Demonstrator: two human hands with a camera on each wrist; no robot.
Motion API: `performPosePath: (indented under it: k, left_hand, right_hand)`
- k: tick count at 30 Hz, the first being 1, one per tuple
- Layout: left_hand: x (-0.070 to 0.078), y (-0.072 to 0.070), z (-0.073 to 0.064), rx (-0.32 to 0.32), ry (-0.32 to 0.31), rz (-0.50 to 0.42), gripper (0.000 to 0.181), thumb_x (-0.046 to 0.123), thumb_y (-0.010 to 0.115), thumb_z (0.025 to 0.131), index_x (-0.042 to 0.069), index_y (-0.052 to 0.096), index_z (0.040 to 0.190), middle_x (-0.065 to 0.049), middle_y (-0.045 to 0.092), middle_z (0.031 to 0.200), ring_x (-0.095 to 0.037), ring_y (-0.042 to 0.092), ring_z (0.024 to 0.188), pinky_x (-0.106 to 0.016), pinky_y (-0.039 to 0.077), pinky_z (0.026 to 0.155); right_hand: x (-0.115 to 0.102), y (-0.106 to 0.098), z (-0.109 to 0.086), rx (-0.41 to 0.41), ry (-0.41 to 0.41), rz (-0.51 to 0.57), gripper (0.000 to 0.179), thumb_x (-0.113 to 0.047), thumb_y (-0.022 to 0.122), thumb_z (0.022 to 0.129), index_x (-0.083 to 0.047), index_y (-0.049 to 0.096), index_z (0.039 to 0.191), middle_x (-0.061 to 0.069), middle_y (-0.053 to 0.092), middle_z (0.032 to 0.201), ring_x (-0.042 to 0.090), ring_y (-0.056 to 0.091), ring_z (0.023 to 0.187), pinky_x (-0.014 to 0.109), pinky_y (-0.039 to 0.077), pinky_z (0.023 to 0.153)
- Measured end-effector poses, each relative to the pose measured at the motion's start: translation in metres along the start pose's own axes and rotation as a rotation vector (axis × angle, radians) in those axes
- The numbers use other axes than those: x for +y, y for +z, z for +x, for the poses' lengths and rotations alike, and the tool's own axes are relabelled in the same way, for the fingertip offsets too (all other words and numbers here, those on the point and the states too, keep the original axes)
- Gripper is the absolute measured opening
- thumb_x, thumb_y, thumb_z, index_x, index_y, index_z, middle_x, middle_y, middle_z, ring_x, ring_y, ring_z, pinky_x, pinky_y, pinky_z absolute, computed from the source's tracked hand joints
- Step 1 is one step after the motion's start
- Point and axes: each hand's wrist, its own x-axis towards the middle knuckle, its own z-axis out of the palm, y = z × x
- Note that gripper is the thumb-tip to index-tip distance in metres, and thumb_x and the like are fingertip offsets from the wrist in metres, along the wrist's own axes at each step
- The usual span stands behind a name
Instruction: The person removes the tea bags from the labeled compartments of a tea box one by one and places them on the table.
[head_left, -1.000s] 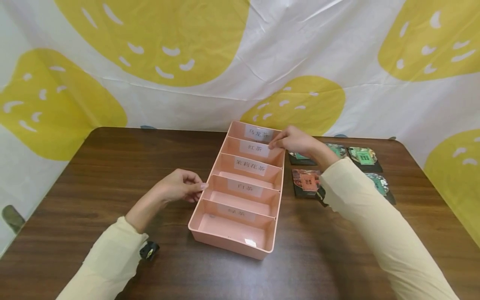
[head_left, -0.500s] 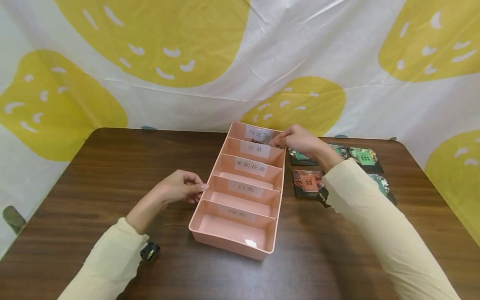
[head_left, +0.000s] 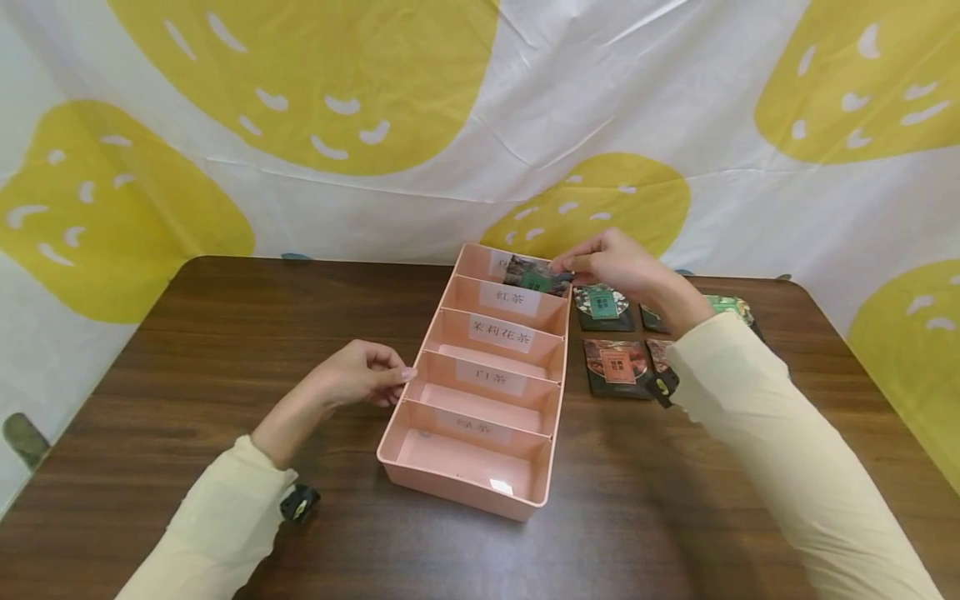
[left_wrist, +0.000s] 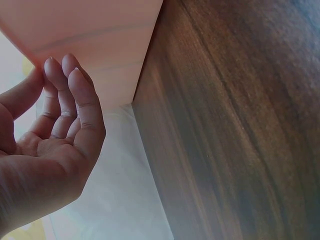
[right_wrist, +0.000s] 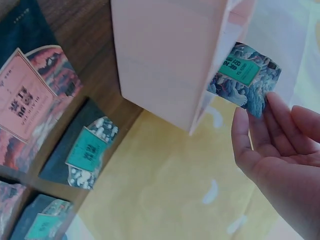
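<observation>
A pink divided box with paper labels in its compartments stands on the table. At its left rim my left hand grips with the thumb on top; in the left wrist view the curled fingers lie by the outer side wall. My right hand pinches a corner of a dark tea packet with a green label. This packet is partly inside the farthest compartment and covers most of the label there. In the right wrist view, the packet pokes out above the box's rim, tilted.
Right of the box lie several tea packets: one with a red label, one with a teal label, others partly hidden by the right arm. A patterned cloth hangs behind the brown table.
My right hand has risen and moved slightly right, and the tea packet has come up into view from the farthest compartment. The left hand and the box have stayed put.
</observation>
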Motion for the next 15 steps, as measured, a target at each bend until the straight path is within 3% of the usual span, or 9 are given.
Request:
performPosePath:
  k: [8, 15]
  left_hand:
    - [-0.001, 0.000, 0.000, 0.002, -0.003, -0.002, 0.018, 0.006, 0.057, 0.090, -0.012, 0.057, 0.087, -0.002, 0.057, 0.062, -0.012, 0.055, 0.059, -0.030, 0.051, 0.059]
    - [0.001, 0.000, 0.000, -0.004, -0.001, -0.014, 0.019, 0.004, 0.055, 0.090, -0.015, 0.055, 0.090, -0.002, 0.058, 0.063, -0.012, 0.056, 0.060, -0.030, 0.051, 0.059]
  right_hand:
    - [-0.013, -0.012, -0.014, 0.031, -0.020, -0.003, 0.029, -0.005, 0.040, 0.097, 0.012, 0.056, 0.114, 0.023, 0.050, 0.125, 0.031, 0.042, 0.121, 0.040, 0.039, 0.095]
    - [-0.015, -0.020, -0.018, 0.064, -0.042, -0.030, 0.028, -0.005, 0.042, 0.096, 0.012, 0.057, 0.112, 0.022, 0.052, 0.124, 0.031, 0.047, 0.116, 0.039, 0.042, 0.092]
